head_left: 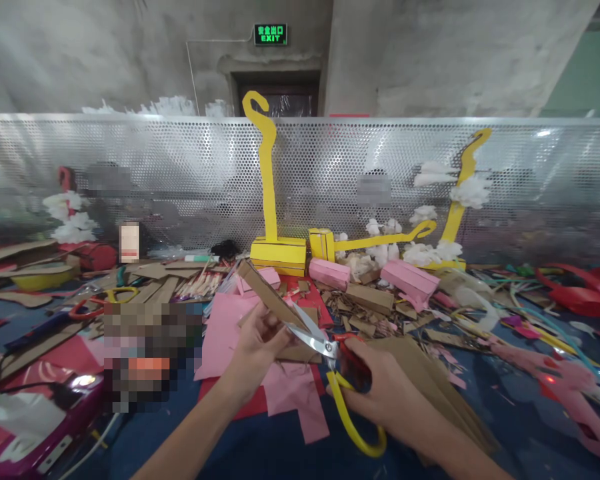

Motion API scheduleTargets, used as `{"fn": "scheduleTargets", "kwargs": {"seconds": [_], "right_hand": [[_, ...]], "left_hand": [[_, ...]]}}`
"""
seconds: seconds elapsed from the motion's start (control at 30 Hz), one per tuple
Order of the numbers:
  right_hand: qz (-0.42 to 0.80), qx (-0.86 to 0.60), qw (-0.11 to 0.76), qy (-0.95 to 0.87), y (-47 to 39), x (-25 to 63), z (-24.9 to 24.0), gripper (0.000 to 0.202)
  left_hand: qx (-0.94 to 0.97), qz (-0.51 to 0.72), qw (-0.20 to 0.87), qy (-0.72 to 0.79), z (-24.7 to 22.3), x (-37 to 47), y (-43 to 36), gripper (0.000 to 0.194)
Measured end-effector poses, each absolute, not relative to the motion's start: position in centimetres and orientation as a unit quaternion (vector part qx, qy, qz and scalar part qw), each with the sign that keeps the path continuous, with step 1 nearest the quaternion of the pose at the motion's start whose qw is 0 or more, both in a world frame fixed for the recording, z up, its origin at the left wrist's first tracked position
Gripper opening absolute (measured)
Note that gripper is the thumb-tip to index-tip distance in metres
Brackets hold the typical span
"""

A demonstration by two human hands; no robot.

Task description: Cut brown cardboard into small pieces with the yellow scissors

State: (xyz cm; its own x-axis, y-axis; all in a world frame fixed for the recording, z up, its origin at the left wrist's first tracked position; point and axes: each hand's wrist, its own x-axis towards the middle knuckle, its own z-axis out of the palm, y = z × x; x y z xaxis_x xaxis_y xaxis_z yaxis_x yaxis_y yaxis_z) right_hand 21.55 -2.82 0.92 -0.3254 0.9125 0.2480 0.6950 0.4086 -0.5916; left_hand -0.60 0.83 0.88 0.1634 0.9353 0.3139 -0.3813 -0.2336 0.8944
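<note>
Cardboard (270,293) at eleven o'clock is pinched in my left hand (261,340), apparently tilted so its near end meets the spread scissors (325,345) my right hand (380,380) grips at one o'clock.

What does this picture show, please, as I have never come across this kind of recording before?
There is no machine here, only a person's two bare hands. The single picture comes from a camera worn on that person's head, looking forward and down. The left hand holds a strip of cardboard. The right hand holds scissors, their blades open by the strip's lower end. On the blue table lie pink paper, cardboard scraps and a pink glue gun. Farther back, a yellow hooked shape stands before a perforated metal screen.
</note>
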Motion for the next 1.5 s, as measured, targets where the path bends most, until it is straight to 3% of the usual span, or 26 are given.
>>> {"fn": "scheduleTargets", "kwargs": {"seconds": [0.37,0.83,1.1,1.27,1.5], "right_hand": [[0.247,-0.496,0.311,-0.772,-3.1,20.9,1.2,0.018],[0.225,-0.545,0.354,-0.726,-2.4,21.6,0.0,0.025],[0.129,-0.596,0.29,-0.738,-2.4,21.8,0.6,0.035],[0.111,-0.586,0.292,-0.748,-2.5,21.7,0.4,0.039],[0.116,-0.573,0.301,-0.753,-2.6,21.4,0.5,0.026]], "left_hand": [[0.491,0.6,0.583,0.244,0.5,-0.6,1.0,0.038],[0.491,0.601,0.567,0.278,0.6,-0.7,1.0,0.038],[0.505,0.604,0.541,0.297,0.9,-0.8,0.9,0.038],[0.519,0.596,0.544,0.282,0.4,-0.7,1.2,0.033],[0.529,0.589,0.541,0.283,0.3,-0.6,1.1,0.03]]}}
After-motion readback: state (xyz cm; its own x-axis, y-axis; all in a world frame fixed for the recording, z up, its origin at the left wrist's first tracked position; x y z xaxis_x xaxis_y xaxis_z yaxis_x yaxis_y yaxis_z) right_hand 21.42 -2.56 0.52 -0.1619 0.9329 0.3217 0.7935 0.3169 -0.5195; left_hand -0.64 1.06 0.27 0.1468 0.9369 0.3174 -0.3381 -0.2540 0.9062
